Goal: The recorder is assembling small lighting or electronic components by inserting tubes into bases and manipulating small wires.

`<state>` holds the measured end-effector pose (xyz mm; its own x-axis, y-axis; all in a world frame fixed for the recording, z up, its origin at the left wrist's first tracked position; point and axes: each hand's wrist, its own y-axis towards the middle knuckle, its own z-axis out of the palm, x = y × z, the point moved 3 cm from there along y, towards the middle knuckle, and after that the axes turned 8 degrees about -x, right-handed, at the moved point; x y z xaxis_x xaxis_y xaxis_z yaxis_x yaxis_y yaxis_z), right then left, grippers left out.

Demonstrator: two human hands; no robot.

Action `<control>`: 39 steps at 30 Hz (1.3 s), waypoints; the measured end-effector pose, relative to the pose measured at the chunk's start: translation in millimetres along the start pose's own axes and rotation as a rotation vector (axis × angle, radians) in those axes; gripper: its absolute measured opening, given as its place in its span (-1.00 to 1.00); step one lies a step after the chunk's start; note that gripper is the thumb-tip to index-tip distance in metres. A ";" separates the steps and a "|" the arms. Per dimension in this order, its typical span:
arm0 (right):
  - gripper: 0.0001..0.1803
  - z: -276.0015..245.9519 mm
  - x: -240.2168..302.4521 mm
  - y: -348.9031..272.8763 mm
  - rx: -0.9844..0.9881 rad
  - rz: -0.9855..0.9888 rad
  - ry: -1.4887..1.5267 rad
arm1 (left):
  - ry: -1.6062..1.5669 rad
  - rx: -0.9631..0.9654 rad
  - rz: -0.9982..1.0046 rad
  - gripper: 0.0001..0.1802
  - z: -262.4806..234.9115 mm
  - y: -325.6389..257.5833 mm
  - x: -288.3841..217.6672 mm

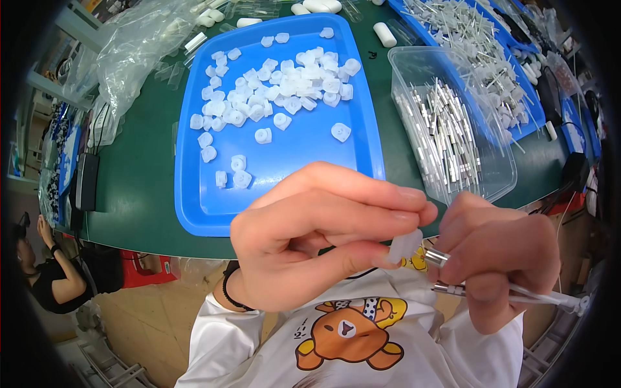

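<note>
Between the thumb and fingertips of my left hand (317,236) is a small translucent white plastic cap (405,247), its end turned toward my right hand. My right hand (501,252) is closed around slim silver metal tubes (437,258). One tube points at the cap, close to it; whether they touch I cannot tell. A second one juts out lower down, and thin white stems (540,295) stick out behind the fingers. Beyond my hands, a blue tray (194,216) holds a heap of similar caps (294,84), with several lying loose around it.
Right of the tray stands a clear plastic box (508,184) full of silver tubes (446,132). Another blue tray (527,116) behind it is heaped with stemmed clear parts. Plastic bags (139,52) lie far left on the green table (139,194). Another person (58,271) sits at left.
</note>
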<state>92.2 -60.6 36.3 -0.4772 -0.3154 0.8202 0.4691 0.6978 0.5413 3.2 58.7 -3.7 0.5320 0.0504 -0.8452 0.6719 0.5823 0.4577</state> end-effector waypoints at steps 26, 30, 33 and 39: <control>-0.76 9.4 -10.5 7.5 -0.147 0.460 0.268 | 0.202 0.123 0.033 -0.69 -8.7 -1.0 -6.6; -0.75 9.9 -8.7 13.2 -0.194 0.859 0.455 | 0.104 0.123 0.023 -0.47 -2.9 -0.6 -5.5; -0.77 6.8 -13.5 12.8 -0.136 0.967 0.591 | 0.131 0.153 0.023 -0.42 -2.7 -1.3 -7.4; -0.79 15.3 -24.3 12.6 -0.023 1.092 0.686 | 0.182 0.115 0.055 -0.59 -9.3 -3.9 -6.1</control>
<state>98.4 -34.4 20.4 0.6337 0.1396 0.7609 0.3885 0.7931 -0.4690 -7.5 63.7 -2.9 0.4749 0.2309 -0.8492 0.7045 0.4785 0.5241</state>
